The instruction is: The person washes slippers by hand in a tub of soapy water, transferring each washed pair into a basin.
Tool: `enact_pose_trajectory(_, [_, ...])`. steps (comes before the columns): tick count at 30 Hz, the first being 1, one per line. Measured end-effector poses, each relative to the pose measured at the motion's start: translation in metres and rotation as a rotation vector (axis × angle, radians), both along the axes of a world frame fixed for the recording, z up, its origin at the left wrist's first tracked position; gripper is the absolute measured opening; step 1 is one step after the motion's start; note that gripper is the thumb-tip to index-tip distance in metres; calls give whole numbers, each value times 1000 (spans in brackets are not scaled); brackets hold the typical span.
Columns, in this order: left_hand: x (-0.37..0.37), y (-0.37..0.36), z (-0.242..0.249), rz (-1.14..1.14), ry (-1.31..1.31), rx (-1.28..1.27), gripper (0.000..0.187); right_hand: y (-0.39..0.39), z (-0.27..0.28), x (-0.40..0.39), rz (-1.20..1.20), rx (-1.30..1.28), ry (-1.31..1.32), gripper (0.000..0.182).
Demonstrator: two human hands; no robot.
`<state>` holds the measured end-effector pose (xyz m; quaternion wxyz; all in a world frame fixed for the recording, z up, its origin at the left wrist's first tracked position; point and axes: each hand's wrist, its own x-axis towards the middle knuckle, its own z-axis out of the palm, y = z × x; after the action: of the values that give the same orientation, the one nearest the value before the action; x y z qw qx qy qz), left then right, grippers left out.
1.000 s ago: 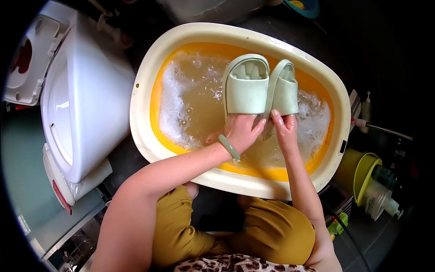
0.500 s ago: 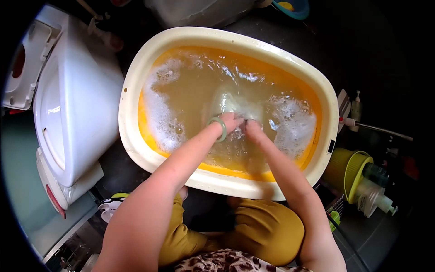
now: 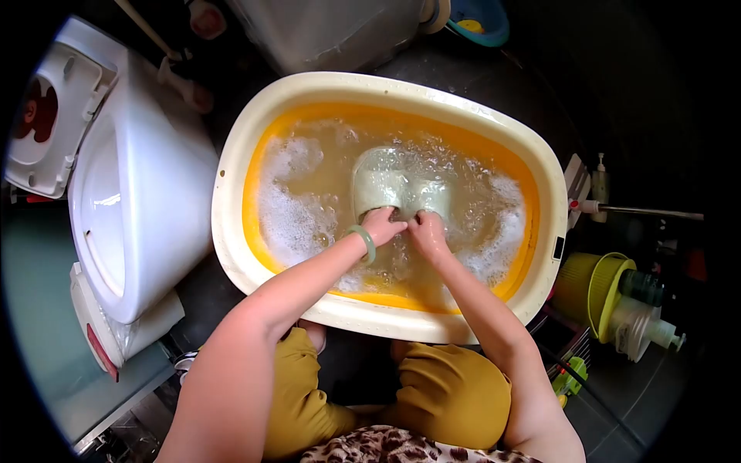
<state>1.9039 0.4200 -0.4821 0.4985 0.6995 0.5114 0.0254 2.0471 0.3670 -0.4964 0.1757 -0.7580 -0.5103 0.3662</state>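
A pair of pale green slippers lies side by side in cloudy, soapy water inside a cream and orange tub [image 3: 225, 208]. The left slipper [image 3: 377, 187] breaks the surface, and the fingers of my left hand [image 3: 380, 225] are tucked into its opening, thumb outside. A green bangle [image 3: 363, 242] circles that wrist. My right hand [image 3: 427, 231] is closed at the near end of the right slipper [image 3: 431, 194], which sits partly under water. Its fingertips are hidden. The two hands almost touch.
White foam [image 3: 289, 220] floats along both sides of the tub. A white toilet [image 3: 147, 177] stands at the left. On the right are a yellow-green bucket [image 3: 579, 285] and a pump bottle [image 3: 600, 181]. A blue basin [image 3: 494, 27] lies at the back.
Both slippers have come up nearer the surface and show clearly now, where splashing water covered them before. My hands have come slightly nearer to me, and the view has shifted.
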Motion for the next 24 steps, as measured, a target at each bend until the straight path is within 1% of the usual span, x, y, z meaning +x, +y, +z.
enact_pose_trajectory(1, [-4,4,14,-6,-5,11,51,1,12,-2,-43,145,-36,27])
enact_pose_trajectory(2, [-8,7,28,44,-123,-6,52,2,23,-5,-47,153,-42,27])
enact_pose_trajectory(3, [-11,8,43,95,-245,-22,53,5,35,-8,-57,248,10,23])
enact_pose_trajectory(4, [-14,9,57,45,-253,27,51,9,50,-11,-60,347,62,19])
enact_pose_trajectory(5, [-14,7,70,51,-261,44,51,10,66,-14,-51,363,57,19])
enact_pose_trajectory(7, [-20,7,95,27,-362,319,49,13,104,-24,-48,431,53,11])
enact_pose_trajectory(8, [-23,8,107,31,-366,343,49,17,116,-27,-39,454,52,11])
enact_pose_trajectory(10, [-26,9,134,60,-446,587,46,23,140,-29,95,693,19,19])
enact_pose_trajectory(11, [-28,11,146,64,-456,609,46,27,152,-30,105,713,10,19])
enact_pose_trajectory(13, [-28,18,170,146,-445,678,42,33,176,-30,231,822,35,27])
enact_pose_trajectory(14, [-27,21,176,185,-496,746,38,38,182,-28,272,863,4,39])
enact_pose_trajectory(15, [-25,24,186,186,-507,763,38,42,195,-27,278,880,-7,39])
enact_pose_trajectory(17, [-18,27,205,352,-578,1022,33,48,218,-26,344,892,-113,46])
enact_pose_trajectory(19, [-16,28,229,385,-604,1005,30,52,242,-31,355,878,-143,49])
enact_pose_trajectory(21, [-13,27,255,499,-599,914,27,55,265,-38,348,819,-177,50])
enact_pose_trajectory(22, [-10,34,259,521,-702,869,24,59,275,-42,343,812,-199,48])
enact_pose_trajectory(23, [-7,40,263,553,-751,1038,22,60,285,-46,327,853,-174,44])
enact_pose_trajectory(24, [-6,45,266,581,-706,1051,24,63,294,-50,307,863,-156,41])
